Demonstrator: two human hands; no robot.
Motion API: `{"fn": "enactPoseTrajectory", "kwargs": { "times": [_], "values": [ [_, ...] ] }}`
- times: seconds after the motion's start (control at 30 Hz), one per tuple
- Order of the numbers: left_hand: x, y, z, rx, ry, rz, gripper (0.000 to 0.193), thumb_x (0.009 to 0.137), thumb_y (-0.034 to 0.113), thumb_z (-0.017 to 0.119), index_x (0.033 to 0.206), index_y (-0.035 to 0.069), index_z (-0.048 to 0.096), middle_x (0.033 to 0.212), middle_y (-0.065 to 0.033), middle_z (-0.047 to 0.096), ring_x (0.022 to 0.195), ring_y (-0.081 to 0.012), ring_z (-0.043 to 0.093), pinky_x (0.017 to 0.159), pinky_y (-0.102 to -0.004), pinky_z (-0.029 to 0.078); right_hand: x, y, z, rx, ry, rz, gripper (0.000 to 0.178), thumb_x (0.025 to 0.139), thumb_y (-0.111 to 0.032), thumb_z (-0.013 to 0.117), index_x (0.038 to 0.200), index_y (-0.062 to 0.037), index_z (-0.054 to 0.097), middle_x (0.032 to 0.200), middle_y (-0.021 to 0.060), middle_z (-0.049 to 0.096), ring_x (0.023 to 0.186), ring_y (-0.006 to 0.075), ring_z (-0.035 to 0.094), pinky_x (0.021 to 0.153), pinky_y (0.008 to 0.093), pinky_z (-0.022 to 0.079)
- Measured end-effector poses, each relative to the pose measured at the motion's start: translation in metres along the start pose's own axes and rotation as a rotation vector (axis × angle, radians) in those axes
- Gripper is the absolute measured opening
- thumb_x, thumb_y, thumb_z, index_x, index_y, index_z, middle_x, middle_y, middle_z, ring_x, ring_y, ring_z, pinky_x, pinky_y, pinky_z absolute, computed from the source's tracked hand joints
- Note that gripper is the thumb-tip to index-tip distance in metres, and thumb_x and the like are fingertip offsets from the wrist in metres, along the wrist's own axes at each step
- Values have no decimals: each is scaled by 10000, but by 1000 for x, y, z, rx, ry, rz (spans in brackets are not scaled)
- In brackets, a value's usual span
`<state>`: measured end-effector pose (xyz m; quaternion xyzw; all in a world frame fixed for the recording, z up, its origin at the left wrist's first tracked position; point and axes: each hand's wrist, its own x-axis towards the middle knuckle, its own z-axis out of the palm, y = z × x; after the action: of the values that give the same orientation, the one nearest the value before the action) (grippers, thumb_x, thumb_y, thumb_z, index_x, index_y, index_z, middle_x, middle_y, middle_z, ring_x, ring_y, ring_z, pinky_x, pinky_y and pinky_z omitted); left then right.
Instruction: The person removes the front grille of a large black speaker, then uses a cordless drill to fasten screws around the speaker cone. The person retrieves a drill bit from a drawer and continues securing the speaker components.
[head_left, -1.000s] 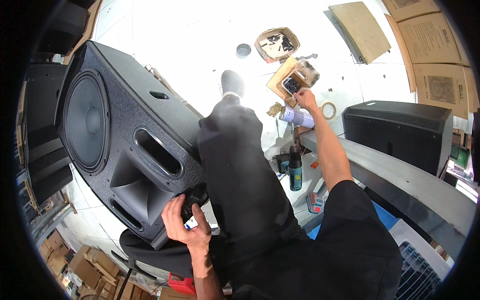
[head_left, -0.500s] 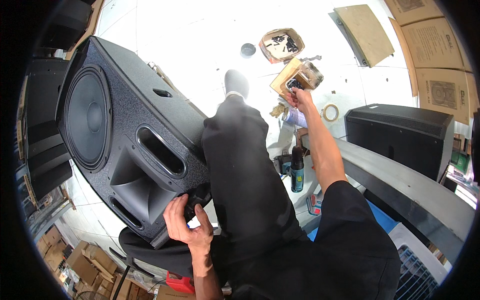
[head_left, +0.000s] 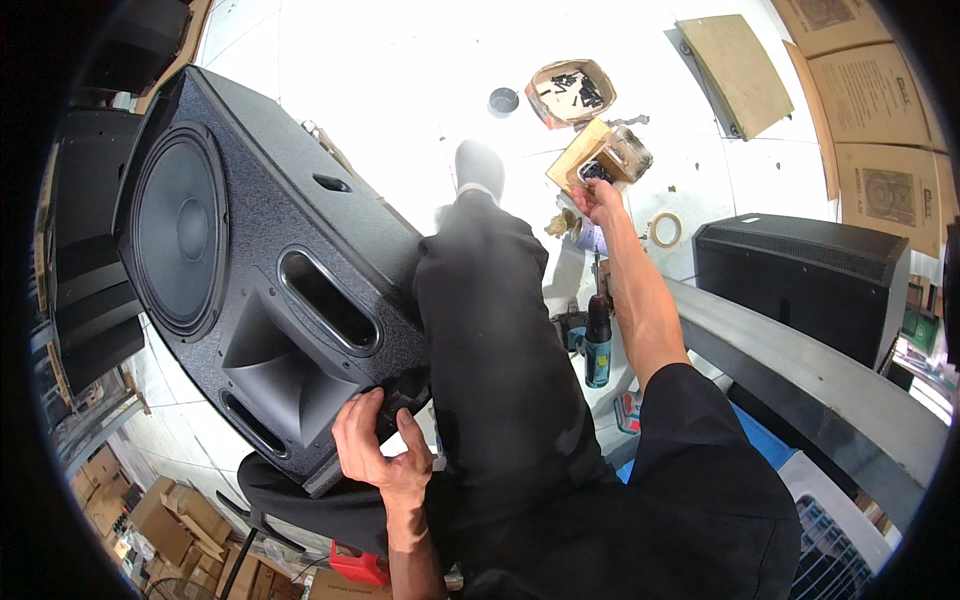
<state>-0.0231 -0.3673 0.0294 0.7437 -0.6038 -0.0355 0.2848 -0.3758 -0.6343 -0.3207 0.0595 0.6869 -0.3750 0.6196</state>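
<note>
A large black speaker (head_left: 300, 240) with a round woofer and a horn leans at my left, beside my leg. My left hand (head_left: 380, 450) grips its lower edge next to the horn, fingers on the front and thumb apart at the side. Stretched out to the far right, my right hand (head_left: 600, 203) has its fingertips bunched at a small container of dark pieces (head_left: 596, 172). Whatever they pinch is too small to make out. That container sits on a wooden board (head_left: 566, 170), next to a worn clear box (head_left: 630, 153).
Beyond stands a carton of black pieces (head_left: 570, 93), with a small dark cup (head_left: 503, 101) beside it. A power drill (head_left: 597, 345) and a tape roll (head_left: 664, 229) lie nearer. A metal rail (head_left: 790, 350), another black speaker (head_left: 795, 290) and cardboard boxes (head_left: 885, 190) line the right.
My right hand stays at the small container, its fingers drawn slightly back toward the near edge. My left hand keeps its place on the speaker. The whole view has shifted slightly.
</note>
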Motion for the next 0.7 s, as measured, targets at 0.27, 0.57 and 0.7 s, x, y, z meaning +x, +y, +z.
{"fn": "enactPoseTrajectory", "kwargs": {
  "times": [0.27, 0.57, 0.7],
  "values": [
    [0, 1, 0, 6, -1, 9, 272, 791, 88, 695, 1037, -27, 669, 967, -155, 692, 923, -361, 645, 858, -438, 516, 3, 4, 3, 95, 22, 9, 154, 945, -173, 581, 871, -41, 553, 728, 115, 662, 605, 203, 669, 503, 301, 595],
    [3, 2, 1, 12, 8, 13, 267, 790, 97, 701, 1026, -24, 673, 963, -150, 694, 918, -359, 647, 854, -432, 520, 23, 7, 10, 120, 113, 9, 143, 917, -118, 574, 832, -8, 546, 690, 121, 628, 584, 239, 653, 478, 342, 551],
    [3, 4, 2, 3, 10, 3, 269, 776, 87, 699, 1020, -22, 674, 961, -149, 695, 919, -359, 648, 857, -430, 520, 23, 5, 10, 110, 105, 17, 118, 892, -96, 587, 854, 7, 544, 708, 130, 619, 590, 260, 653, 484, 370, 550]
  ]
}}
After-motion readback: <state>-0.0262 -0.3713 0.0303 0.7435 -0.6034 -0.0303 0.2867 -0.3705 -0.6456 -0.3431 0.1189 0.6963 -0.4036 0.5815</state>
